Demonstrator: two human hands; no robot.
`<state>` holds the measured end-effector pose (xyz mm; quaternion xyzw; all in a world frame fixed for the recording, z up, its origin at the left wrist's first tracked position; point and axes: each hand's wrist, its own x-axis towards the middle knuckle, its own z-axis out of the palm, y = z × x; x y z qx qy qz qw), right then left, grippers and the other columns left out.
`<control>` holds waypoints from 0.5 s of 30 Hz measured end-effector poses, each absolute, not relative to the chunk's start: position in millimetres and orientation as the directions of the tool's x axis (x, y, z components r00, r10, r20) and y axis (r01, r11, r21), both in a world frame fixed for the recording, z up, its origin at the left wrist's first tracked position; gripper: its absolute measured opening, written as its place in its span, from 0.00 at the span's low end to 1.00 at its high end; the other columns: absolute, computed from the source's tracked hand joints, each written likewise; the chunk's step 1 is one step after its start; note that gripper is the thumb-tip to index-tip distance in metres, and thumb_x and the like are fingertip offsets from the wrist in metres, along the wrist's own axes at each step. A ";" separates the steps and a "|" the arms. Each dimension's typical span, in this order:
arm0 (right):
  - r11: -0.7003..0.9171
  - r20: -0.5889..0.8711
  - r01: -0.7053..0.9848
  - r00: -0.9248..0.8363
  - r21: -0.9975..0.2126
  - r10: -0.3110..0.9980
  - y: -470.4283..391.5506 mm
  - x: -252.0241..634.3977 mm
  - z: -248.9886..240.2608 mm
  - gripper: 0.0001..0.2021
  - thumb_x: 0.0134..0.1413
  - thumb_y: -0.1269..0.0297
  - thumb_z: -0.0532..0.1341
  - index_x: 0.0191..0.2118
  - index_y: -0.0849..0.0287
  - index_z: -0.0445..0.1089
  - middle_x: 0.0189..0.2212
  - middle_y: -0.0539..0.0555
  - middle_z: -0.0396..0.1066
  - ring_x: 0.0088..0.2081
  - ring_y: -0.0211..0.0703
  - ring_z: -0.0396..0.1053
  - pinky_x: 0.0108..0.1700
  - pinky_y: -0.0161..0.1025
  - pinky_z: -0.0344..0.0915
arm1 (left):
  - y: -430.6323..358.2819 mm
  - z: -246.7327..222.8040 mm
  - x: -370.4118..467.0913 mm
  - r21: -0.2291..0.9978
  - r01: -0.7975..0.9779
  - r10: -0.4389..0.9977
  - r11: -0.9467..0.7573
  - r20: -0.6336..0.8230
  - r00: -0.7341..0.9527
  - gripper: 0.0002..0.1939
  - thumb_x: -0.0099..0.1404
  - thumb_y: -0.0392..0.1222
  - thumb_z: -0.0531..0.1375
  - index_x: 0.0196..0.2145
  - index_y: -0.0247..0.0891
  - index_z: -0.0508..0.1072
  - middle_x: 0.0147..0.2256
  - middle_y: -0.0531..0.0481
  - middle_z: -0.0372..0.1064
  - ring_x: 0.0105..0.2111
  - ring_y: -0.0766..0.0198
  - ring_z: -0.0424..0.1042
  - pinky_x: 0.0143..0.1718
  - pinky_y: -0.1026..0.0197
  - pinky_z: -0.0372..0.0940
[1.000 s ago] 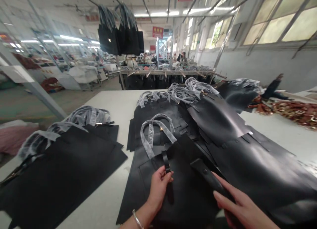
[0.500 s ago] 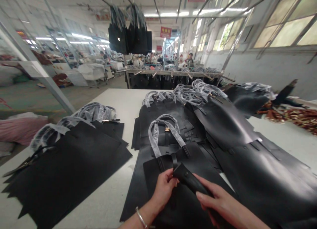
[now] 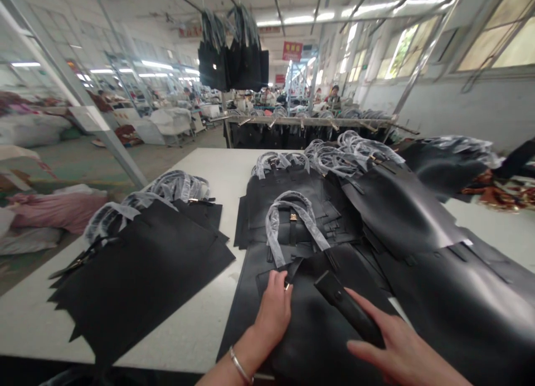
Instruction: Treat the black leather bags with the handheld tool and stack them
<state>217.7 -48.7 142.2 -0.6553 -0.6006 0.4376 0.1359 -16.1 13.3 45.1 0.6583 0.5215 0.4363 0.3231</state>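
Observation:
A black bag panel [image 3: 321, 302] with plastic-wrapped handles [image 3: 292, 208] lies in front of me on more black pieces. My left hand [image 3: 273, 305], with a bracelet at the wrist, is closed on the panel's upper left edge, beside a small gold-coloured piece. In my right hand [image 3: 376, 336] is a dark, folded, strap-like leather piece [image 3: 349, 308], held above the panel between thumb and fingers. Its free end points up and left, apart from my left hand. A gold clasp [image 3: 293, 217] shows between the handles.
Fanned black panels [image 3: 146, 263] with wrapped handles lie on the white table [image 3: 188, 330] at left. More bags [image 3: 401, 208] are stacked at right. A metal rack [image 3: 301, 121] stands beyond; black bags [image 3: 232, 63] hang above. People sit far back.
My left hand has turned and now grips the panel's edge rather than the area by the strap-like piece. My right hand has drawn that piece right, away from it. The view has shifted left.

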 end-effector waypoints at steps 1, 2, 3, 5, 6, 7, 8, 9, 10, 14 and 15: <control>-0.225 -0.406 0.690 -0.109 -0.688 0.907 -50.4 219.4 141.4 0.38 0.51 0.60 0.63 0.67 0.54 0.49 0.31 0.52 0.78 0.18 0.41 0.71 0.23 0.35 0.67 | 15.2 46.3 -17.9 0.899 0.388 0.979 -0.205 0.181 0.098 0.13 0.67 0.44 0.50 0.42 0.36 0.71 0.40 0.42 0.66 0.41 0.57 0.67 0.46 0.54 0.63; -0.206 -0.398 0.700 -0.120 -0.684 0.910 -51.8 220.3 140.4 0.38 0.51 0.62 0.62 0.67 0.54 0.50 0.32 0.52 0.78 0.19 0.42 0.72 0.24 0.35 0.68 | 16.5 47.5 -18.0 0.933 0.339 0.990 -0.118 0.083 0.116 0.15 0.68 0.46 0.49 0.38 0.36 0.71 0.36 0.43 0.67 0.36 0.58 0.68 0.40 0.56 0.64; -0.191 -0.390 0.701 -0.133 -0.687 0.911 -53.0 220.5 139.4 0.37 0.51 0.64 0.61 0.66 0.53 0.51 0.33 0.52 0.78 0.21 0.42 0.73 0.25 0.34 0.68 | 16.9 48.7 -16.6 0.965 0.260 0.989 0.006 -0.044 0.140 0.17 0.68 0.49 0.48 0.34 0.35 0.71 0.33 0.44 0.68 0.30 0.61 0.68 0.32 0.59 0.64; -0.185 -0.391 0.686 -0.157 -0.704 0.907 -54.6 218.9 137.9 0.37 0.50 0.67 0.61 0.66 0.53 0.52 0.32 0.51 0.78 0.23 0.43 0.74 0.25 0.34 0.68 | 15.3 51.0 -10.4 0.960 0.051 0.936 0.277 -0.281 0.210 0.21 0.66 0.55 0.50 0.33 0.34 0.70 0.29 0.47 0.68 0.21 0.68 0.62 0.21 0.65 0.57; -0.192 -0.401 0.675 -0.167 -0.713 0.901 -55.1 217.4 137.6 0.38 0.49 0.68 0.60 0.66 0.53 0.51 0.31 0.51 0.78 0.23 0.43 0.74 0.25 0.33 0.68 | 13.5 52.0 -6.6 0.927 -0.050 0.904 0.372 -0.350 0.246 0.21 0.64 0.57 0.52 0.34 0.33 0.70 0.28 0.47 0.68 0.19 0.70 0.60 0.19 0.66 0.53; -0.204 -0.417 0.663 -0.179 -0.721 0.891 -55.4 215.6 137.6 0.38 0.48 0.69 0.60 0.67 0.54 0.50 0.29 0.50 0.78 0.22 0.43 0.74 0.23 0.33 0.67 | 11.2 52.8 -2.9 0.894 -0.134 0.883 0.428 -0.381 0.275 0.22 0.62 0.58 0.54 0.35 0.33 0.70 0.28 0.47 0.68 0.18 0.71 0.59 0.19 0.67 0.51; -0.216 -0.433 0.651 -0.192 -0.728 0.881 -55.5 213.5 137.8 0.39 0.48 0.70 0.59 0.67 0.54 0.50 0.28 0.49 0.77 0.21 0.42 0.73 0.22 0.32 0.66 | 8.8 53.2 0.4 0.869 -0.197 0.873 0.455 -0.391 0.291 0.23 0.60 0.59 0.57 0.35 0.32 0.70 0.28 0.48 0.68 0.18 0.73 0.59 0.19 0.68 0.50; -0.228 -0.449 0.638 -0.206 -0.735 0.869 -55.3 211.4 138.4 0.39 0.48 0.71 0.59 0.67 0.55 0.49 0.27 0.49 0.77 0.20 0.42 0.72 0.20 0.32 0.66 | 6.5 53.3 3.2 0.850 -0.242 0.870 0.467 -0.394 0.296 0.24 0.58 0.60 0.59 0.34 0.32 0.70 0.27 0.49 0.68 0.18 0.73 0.59 0.19 0.69 0.50; -0.237 -0.460 0.624 -0.221 -0.745 0.860 -54.5 209.1 139.1 0.39 0.47 0.71 0.59 0.67 0.55 0.48 0.28 0.49 0.77 0.19 0.40 0.72 0.20 0.31 0.65 | 4.5 53.0 5.2 0.836 -0.276 0.869 0.474 -0.395 0.297 0.24 0.56 0.61 0.61 0.32 0.32 0.70 0.26 0.49 0.68 0.17 0.74 0.58 0.18 0.69 0.49; -0.240 -0.460 0.575 -0.274 -0.782 0.845 -45.6 200.8 143.7 0.39 0.47 0.71 0.60 0.67 0.56 0.49 0.27 0.49 0.76 0.18 0.37 0.69 0.19 0.29 0.64 | 1.5 49.5 8.4 0.807 -0.319 0.856 0.497 -0.397 0.331 0.26 0.54 0.62 0.63 0.31 0.32 0.70 0.24 0.50 0.66 0.16 0.75 0.56 0.16 0.69 0.45; -0.237 -0.450 0.569 -0.268 -0.788 0.852 -42.4 199.7 144.8 0.39 0.48 0.70 0.60 0.67 0.56 0.49 0.27 0.49 0.76 0.18 0.37 0.69 0.19 0.29 0.64 | 1.9 48.6 8.5 0.803 -0.321 0.852 0.503 -0.400 0.337 0.26 0.54 0.61 0.63 0.32 0.31 0.70 0.24 0.49 0.67 0.16 0.75 0.56 0.16 0.69 0.45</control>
